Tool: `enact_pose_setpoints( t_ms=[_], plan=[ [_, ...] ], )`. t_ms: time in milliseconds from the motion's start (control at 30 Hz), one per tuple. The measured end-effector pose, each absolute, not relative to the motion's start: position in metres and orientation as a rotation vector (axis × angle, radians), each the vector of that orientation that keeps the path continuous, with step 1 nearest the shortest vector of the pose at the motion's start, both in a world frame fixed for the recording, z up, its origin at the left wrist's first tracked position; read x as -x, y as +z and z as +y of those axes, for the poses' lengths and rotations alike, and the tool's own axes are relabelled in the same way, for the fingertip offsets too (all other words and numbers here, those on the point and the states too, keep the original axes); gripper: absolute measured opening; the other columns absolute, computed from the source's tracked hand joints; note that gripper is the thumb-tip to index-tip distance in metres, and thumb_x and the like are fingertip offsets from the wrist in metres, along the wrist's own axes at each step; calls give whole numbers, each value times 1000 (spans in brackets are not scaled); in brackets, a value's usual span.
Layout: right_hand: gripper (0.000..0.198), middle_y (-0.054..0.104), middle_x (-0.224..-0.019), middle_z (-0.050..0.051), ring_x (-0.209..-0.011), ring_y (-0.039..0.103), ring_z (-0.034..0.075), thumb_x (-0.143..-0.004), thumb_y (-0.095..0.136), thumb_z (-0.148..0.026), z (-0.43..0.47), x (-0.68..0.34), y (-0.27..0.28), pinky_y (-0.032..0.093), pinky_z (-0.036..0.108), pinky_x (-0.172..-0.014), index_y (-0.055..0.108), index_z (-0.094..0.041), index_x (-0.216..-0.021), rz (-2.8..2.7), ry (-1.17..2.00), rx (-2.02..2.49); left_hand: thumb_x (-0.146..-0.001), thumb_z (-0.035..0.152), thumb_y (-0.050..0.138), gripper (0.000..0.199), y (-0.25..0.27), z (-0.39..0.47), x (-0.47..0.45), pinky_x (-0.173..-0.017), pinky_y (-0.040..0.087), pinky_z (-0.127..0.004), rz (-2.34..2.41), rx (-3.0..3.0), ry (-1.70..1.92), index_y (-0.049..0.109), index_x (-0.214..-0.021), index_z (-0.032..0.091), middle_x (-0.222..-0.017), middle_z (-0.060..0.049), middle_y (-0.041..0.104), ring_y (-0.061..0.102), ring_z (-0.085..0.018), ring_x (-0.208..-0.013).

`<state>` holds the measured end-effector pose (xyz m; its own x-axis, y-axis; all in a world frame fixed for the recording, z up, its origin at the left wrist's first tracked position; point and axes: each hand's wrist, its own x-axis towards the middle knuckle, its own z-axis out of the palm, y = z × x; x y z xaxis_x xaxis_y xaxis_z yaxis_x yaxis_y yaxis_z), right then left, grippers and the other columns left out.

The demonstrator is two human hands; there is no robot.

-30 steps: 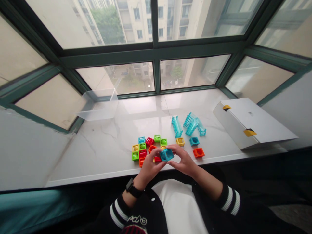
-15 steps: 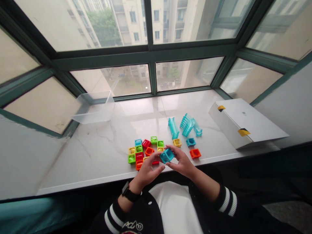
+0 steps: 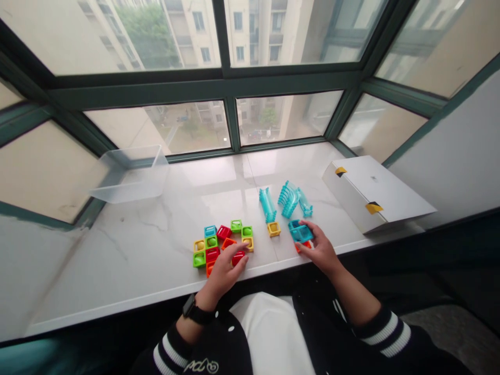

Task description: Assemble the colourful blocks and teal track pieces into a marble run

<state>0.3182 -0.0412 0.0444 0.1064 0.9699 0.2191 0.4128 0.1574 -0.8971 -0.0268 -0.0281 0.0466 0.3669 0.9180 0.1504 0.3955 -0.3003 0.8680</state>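
Note:
My right hand (image 3: 322,249) has its thumb and fingers around a blue toy block (image 3: 304,234). Blue block surfaces run together here, and I cannot tell whether a second block is joined to it. An orange block (image 3: 302,247) is partly hidden under my right thumb. My left hand (image 3: 224,271) hovers at the right part of the block group, fingers apart and holding nothing. A red block (image 3: 238,257) shows between its thumb and fingers. A yellow block (image 3: 247,244) lies by its fingertips. Green blocks (image 3: 199,259) and other red and orange ones sit left of it, some partly covered.
A yellow block (image 3: 274,228) stands between my hands. Behind it lie a straight clear-blue track piece (image 3: 267,204) and curved ones (image 3: 289,199). A clear plastic bin (image 3: 135,182) is at the back left, a white box (image 3: 385,192) at the right. The sill's front edge runs before me.
My right hand has carried the blue block rightward to where the other blue block was. My left hand has let go of it and stays by the block group. The view has shifted slightly.

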Motion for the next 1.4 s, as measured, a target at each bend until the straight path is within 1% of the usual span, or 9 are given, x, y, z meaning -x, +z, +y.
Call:
enact_pose_setpoints(
  t_ms=[100,200,333,467,667,833,1067,1200,1400],
  plan=[
    [72,64,-144,12,-123,69,31,-86,79,-47,-40,-340,39,57,51,-108,53,-26,-149,-1358,668,1542,-103,36,58,30,42,-26,29,-107,55,-49,1162,-1860,873,70,-128,25,-127,-11,74,68,-28,-122],
    [78,64,-144,15,-116,72,31,-84,79,-51,-36,-350,35,59,52,-106,51,-24,-151,-1272,623,1640,-103,36,58,27,41,-25,29,-108,54,-49,1184,-1845,871,72,-124,25,-125,-11,74,69,-27,-121],
    [76,66,-142,16,-119,70,33,-82,79,-54,-25,-350,30,58,53,-106,58,-21,-147,-1319,538,1705,-103,36,59,26,41,-25,30,-108,54,-49,1203,-1839,863,73,-122,25,-123,-11,75,69,-27,-119],
    [73,67,-140,16,-124,67,35,-82,78,-52,-11,-343,26,56,54,-107,60,-21,-146,-1430,469,1704,-103,36,58,26,40,-25,32,-107,55,-47,1209,-1841,860,73,-122,25,-123,-10,74,69,-27,-119],
    [71,69,-135,16,-116,69,33,-83,76,-48,7,-335,16,57,52,-102,59,-20,-147,-1518,458,1715,-103,37,58,27,40,-28,34,-106,55,-46,1224,-1835,880,74,-120,24,-123,-10,75,69,-27,-119],
    [71,68,-137,16,-119,68,34,-83,74,-46,15,-336,7,57,52,-102,58,-21,-148,-1559,459,1736,-104,39,57,29,39,-28,36,-108,54,-48,1232,-1820,869,73,-121,23,-124,-11,74,69,-28,-120],
    [70,67,-138,16,-119,68,34,-84,72,-46,16,-339,2,57,50,-102,58,-20,-147,-1564,467,1773,-104,39,57,27,33,-27,37,-109,53,-47,1242,-1804,867,73,-120,25,-126,-11,73,68,-27,-121],
    [70,67,-137,16,-117,69,33,-83,72,-47,14,-339,0,59,49,-99,59,-21,-147,-1552,491,1770,-103,39,57,26,32,-28,37,-108,54,-46,1245,-1814,876,74,-120,26,-125,-10,74,69,-27,-120],
    [71,68,-132,15,-108,71,31,-83,73,-48,14,-339,-1,62,47,-93,59,-20,-146,-1545,497,1778,-103,39,58,26,31,-28,37,-107,56,-45,1255,-1827,888,74,-119,25,-124,-9,74,69,-27,-119]
  ],
)
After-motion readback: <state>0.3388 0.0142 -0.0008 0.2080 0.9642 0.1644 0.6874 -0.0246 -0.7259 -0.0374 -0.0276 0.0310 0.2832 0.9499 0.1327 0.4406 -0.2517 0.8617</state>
